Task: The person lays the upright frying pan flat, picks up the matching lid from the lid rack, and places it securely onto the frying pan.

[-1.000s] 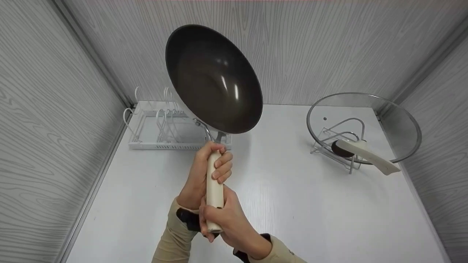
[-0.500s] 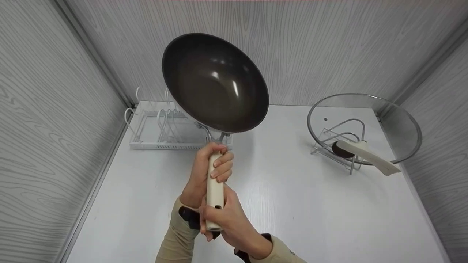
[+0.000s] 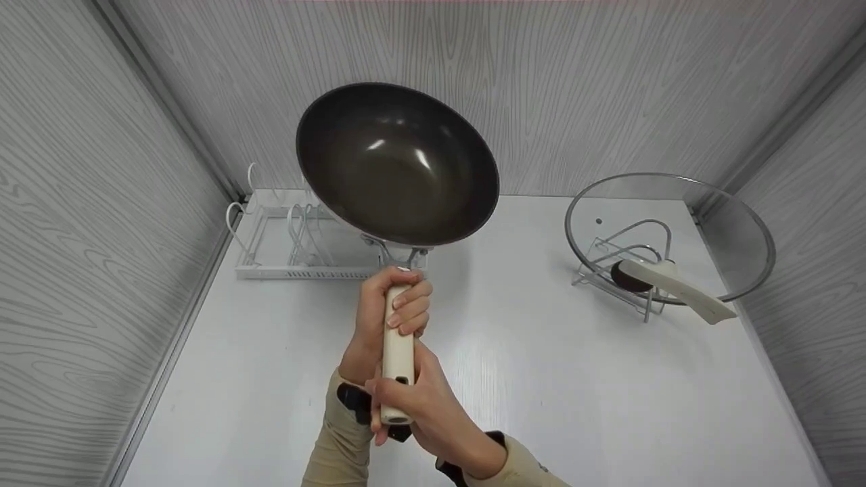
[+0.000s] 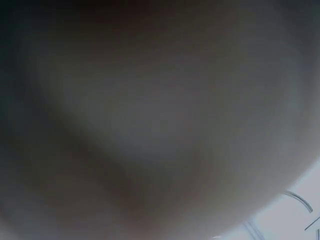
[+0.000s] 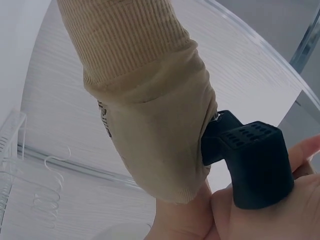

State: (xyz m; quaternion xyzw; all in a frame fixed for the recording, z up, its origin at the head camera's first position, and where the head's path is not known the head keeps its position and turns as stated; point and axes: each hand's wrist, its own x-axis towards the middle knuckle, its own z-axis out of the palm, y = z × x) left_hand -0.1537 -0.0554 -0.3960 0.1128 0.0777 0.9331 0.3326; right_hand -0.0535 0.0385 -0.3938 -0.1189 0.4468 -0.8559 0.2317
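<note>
White desk point(image 3: 541, 379) lies under a dark wok point(image 3: 398, 162) that is lifted clear of it, bowl tilted toward the camera. A glass lid point(image 3: 717, 230) leans on its wire stand at right; a white wire rack point(image 3: 298, 237) sits just behind the wok. Both grips clamp the cream handle point(image 3: 397, 348) in line, presumably sharing its weight: left hand point(image 3: 389, 314) nearer the bowl, right hand point(image 3: 423, 406) at the end.

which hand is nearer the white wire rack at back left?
Left. The left hand grips the top of the dark wok's cream handle, just in front of the white wire rack. The right hand grips the handle's lower end, farther from it.
</note>
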